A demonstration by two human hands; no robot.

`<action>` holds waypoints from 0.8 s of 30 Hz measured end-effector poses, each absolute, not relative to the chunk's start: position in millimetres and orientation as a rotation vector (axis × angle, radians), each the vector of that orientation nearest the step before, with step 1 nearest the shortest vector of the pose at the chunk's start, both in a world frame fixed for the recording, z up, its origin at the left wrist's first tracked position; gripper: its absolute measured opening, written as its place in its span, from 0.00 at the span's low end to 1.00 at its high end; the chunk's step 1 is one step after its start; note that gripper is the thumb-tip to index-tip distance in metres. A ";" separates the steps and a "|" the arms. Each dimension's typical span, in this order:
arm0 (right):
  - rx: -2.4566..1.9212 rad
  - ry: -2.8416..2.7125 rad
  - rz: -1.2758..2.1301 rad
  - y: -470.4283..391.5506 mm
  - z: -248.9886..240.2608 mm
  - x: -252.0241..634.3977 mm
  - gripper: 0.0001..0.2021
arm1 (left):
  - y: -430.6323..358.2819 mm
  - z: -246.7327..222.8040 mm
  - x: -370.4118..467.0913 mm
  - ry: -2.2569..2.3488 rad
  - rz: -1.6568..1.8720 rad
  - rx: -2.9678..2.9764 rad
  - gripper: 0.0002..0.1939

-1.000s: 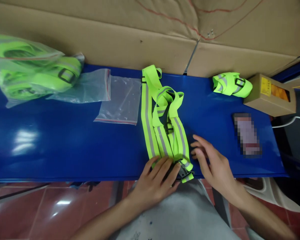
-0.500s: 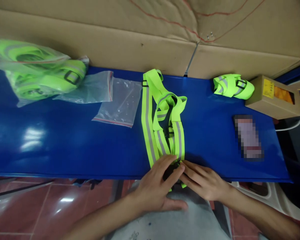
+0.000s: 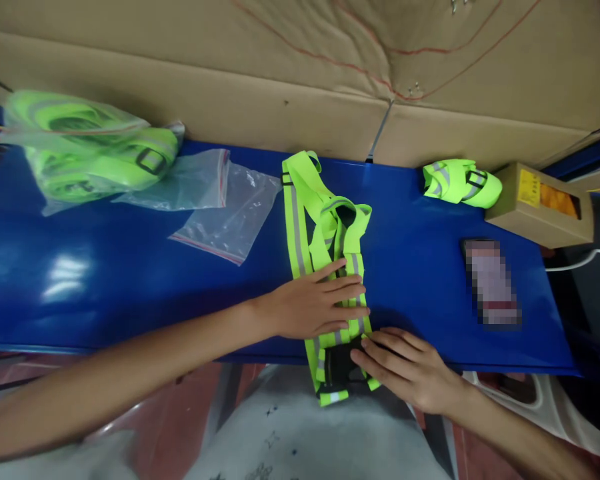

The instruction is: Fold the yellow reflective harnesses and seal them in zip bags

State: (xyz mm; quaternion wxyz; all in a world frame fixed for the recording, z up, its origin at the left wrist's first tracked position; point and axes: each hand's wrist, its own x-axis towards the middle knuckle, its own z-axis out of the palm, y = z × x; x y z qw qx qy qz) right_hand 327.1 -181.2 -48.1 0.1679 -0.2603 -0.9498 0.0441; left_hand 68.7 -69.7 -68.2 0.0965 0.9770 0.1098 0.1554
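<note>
A neon-yellow reflective strap harness [image 3: 296,227] with grey stripes lies lengthwise on the blue table, its near end hanging at the front edge. My left hand [image 3: 313,307] rests flat across its straps, fingers stretched out and a little apart. At the near end is a wide black plastic buckle [image 3: 337,367]. My right hand [image 3: 410,367] grips the right end of this buckle between thumb and fingers; its fingertips partly cover it. Some of the straps beneath my left hand are hidden.
Left on the blue table [image 3: 130,267] are a bagged bundle of neon straps [image 3: 95,153] and clear zip bags [image 3: 230,213]. Back right are a rolled strap bundle [image 3: 460,181] and a cardboard box [image 3: 540,207]. A phone [image 3: 493,283] lies nearer; a cardboard wall [image 3: 205,100] stands behind.
My left hand has moved away from the buckle, up onto the straps, and flattened out. The buckle now shows more. My right hand stays at its right end. The lower clear bag has turned slightly.
</note>
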 end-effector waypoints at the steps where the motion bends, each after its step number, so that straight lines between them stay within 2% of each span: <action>1: -0.784 -2.682 0.169 -180.1 -45.8 327.3 0.17 | -66.1 -68.1 72.3 0.305 0.470 2.897 0.18; 4: -0.850 -2.668 0.388 -169.6 -35.6 328.1 0.15 | -56.3 -68.1 81.7 0.249 0.465 2.893 0.17; 10: -0.907 -2.593 1.080 -133.3 -21.6 325.2 0.11 | -45.7 -71.1 89.6 0.249 0.422 2.876 0.16; 14: -1.019 -2.481 1.231 -122.8 -24.3 316.7 0.15 | -46.7 -73.0 89.1 0.326 0.483 2.835 0.17; 17: -1.137 -2.458 1.107 -127.5 -28.1 309.9 0.11 | -47.2 -75.9 88.5 0.354 0.499 2.836 0.17; 19: -1.180 -2.479 0.856 -134.9 -31.8 307.4 0.09 | -47.0 -77.6 88.1 0.367 0.503 2.844 0.18; 22: -1.165 -2.458 0.328 -147.8 -39.9 307.4 0.13 | -46.6 -76.9 86.9 0.342 0.424 2.865 0.31; 24: -1.075 -2.472 0.168 -155.0 -45.1 308.6 0.12 | -45.8 -74.4 85.8 0.322 0.357 2.872 0.39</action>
